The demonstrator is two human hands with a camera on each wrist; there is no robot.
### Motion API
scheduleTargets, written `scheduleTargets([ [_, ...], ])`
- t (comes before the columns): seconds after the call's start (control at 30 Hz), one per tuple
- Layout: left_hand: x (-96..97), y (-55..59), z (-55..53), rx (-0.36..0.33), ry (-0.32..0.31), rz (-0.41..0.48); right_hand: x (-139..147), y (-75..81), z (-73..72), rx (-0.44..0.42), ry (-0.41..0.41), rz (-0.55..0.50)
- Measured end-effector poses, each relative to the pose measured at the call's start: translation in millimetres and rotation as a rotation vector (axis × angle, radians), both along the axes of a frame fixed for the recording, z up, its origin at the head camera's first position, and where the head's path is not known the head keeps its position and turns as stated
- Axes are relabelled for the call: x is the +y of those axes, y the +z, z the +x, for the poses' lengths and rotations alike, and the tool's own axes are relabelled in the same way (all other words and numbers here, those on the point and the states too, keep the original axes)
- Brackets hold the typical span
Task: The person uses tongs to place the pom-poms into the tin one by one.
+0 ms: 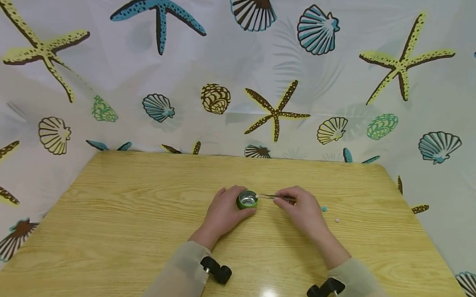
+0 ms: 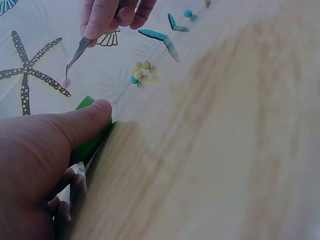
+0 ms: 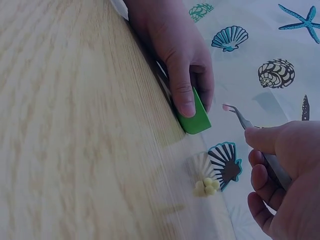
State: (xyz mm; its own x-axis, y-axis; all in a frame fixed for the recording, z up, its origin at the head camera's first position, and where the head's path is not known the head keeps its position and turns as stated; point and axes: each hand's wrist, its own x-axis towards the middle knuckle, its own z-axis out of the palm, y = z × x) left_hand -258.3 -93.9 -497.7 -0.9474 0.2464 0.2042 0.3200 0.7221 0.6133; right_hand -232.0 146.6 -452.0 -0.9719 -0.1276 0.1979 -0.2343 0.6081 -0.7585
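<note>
My left hand (image 1: 225, 210) holds a small round green cup (image 1: 241, 205) with a shiny silver inside, its thumb along the near side. In the left wrist view the thumb presses against the green wall (image 2: 91, 145). My right hand (image 1: 302, 209) pinches a pair of metal tweezers (image 1: 268, 196) pointing left. Between their bent tips sits a small pink ball (image 3: 226, 107), right by the cup's right rim in the head view. Close to the right hand, a cluster of small pale yellow balls (image 3: 207, 187) lies on the table, with a blue ball (image 2: 134, 79) among them.
Farther right on the wooden table (image 1: 137, 215) lie a single blue ball (image 1: 324, 209) and a pink ball (image 1: 337, 220). A white cloth (image 1: 210, 66) printed with starfish and shells stands behind the table and along its sides.
</note>
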Motion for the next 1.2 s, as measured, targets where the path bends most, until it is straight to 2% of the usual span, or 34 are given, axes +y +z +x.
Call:
scheduleTargets([
  [0.63, 0.4, -0.6, -0.6, -0.004, 0.001, -0.004, -18.3, -4.9, -4.8, -0.003, -0.034, 0.092],
  [1.0, -0.1, -1.1, -0.2, 0.002, 0.001, -0.010, -15.8, -5.2, -3.7, 0.001, -0.057, 0.103],
  [1.2, 0.1, -1.6, -0.2, 0.012, 0.001, -0.009, -10.5, -4.9, 0.0, 0.005, -0.063, 0.073],
])
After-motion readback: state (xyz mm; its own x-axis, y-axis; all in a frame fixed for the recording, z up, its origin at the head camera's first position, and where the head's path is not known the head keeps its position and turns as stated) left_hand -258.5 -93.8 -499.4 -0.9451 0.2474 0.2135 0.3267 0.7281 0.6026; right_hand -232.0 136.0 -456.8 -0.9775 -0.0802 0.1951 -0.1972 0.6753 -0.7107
